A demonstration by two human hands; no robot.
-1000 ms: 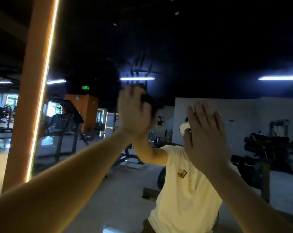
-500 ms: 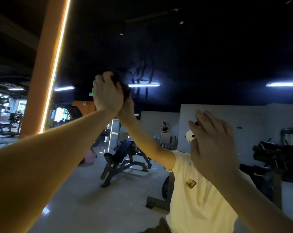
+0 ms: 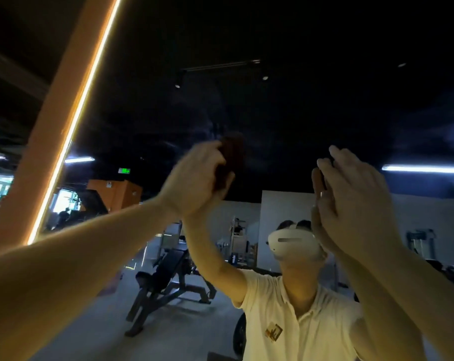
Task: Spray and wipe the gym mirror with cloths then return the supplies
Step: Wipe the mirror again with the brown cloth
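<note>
left hand [image 3: 194, 178]: your fingers curl round the dark cloth [image 3: 232, 157].
dark cloth: pressed against the mirror [image 3: 298, 100], mid-glass.
right hand [image 3: 356, 204]: your fingers straight, loosely spread, palm against the mirror.

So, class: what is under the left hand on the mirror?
A dark cloth pokes out beyond the left hand, held against the mirror. The hand covers the rest of the cloth, so its full shape cannot be seen.

Cloth [image 3: 233, 155] blurred, mostly behind left hand [image 3: 194, 183], forearms [image 3: 64, 282] cut by edges
</note>
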